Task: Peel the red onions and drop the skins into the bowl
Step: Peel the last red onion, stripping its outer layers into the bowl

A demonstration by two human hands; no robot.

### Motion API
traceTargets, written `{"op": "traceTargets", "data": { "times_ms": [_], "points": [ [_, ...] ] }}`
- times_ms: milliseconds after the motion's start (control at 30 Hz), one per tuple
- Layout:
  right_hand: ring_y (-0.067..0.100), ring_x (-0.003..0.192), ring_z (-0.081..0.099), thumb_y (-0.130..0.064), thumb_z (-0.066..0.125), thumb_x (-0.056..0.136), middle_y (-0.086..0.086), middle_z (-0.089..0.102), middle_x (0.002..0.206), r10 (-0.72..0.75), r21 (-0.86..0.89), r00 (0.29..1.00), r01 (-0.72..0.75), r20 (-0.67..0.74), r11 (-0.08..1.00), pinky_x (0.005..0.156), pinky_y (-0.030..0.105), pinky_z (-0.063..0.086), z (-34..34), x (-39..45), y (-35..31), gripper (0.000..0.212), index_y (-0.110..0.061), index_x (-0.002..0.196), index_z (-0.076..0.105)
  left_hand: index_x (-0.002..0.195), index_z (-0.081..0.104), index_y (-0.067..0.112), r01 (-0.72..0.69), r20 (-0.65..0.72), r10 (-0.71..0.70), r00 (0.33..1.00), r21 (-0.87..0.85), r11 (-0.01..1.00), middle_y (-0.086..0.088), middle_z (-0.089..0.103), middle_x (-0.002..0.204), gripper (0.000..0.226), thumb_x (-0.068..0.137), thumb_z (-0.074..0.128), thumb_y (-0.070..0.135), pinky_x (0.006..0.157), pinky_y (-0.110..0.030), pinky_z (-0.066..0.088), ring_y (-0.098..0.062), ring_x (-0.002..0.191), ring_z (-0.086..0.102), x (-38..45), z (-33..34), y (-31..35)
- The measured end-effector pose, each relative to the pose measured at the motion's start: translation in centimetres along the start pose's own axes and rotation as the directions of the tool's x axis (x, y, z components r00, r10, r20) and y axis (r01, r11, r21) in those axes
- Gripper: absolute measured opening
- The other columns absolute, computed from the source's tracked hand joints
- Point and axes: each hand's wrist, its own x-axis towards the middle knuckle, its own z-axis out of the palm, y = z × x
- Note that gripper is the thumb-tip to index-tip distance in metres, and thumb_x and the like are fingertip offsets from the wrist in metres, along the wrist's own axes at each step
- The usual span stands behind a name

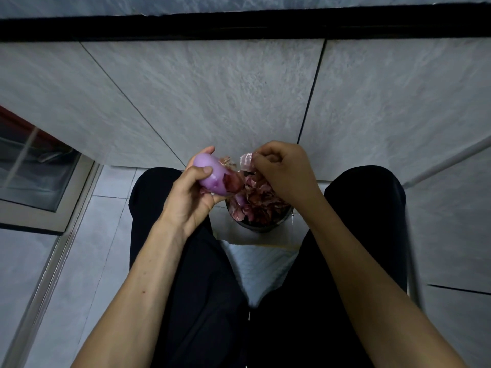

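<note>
Onion (212,173) gripped in your left hand (191,197), right hand (281,171) pinching skin (245,162) over the bowl (263,227) mid-frame; it's heaped, so dropped skin could slide off.

We found no legible text, label, brand, number or sign on any surface in view.
</note>
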Motion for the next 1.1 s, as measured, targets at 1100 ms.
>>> {"op": "traceTargets", "data": {
  "times_ms": [1100],
  "points": [
    [-0.002,0.076,0.049,-0.007,0.067,0.087,0.004,0.068,0.081,-0.436,-0.147,0.899,0.438,0.051,0.887,0.073,0.001,0.035,2.8,-1.5,1.6,0.008,-0.003,0.09,0.073,0.082,0.076,0.006,0.114,-0.093,-0.114,0.989,-0.001,0.993,-0.017,0.073,0.091,0.04,0.096,0.047,0.028,0.071,-0.037,0.061,-0.026,0.081,0.072,-0.3,1.0,0.3]
  ]
}}
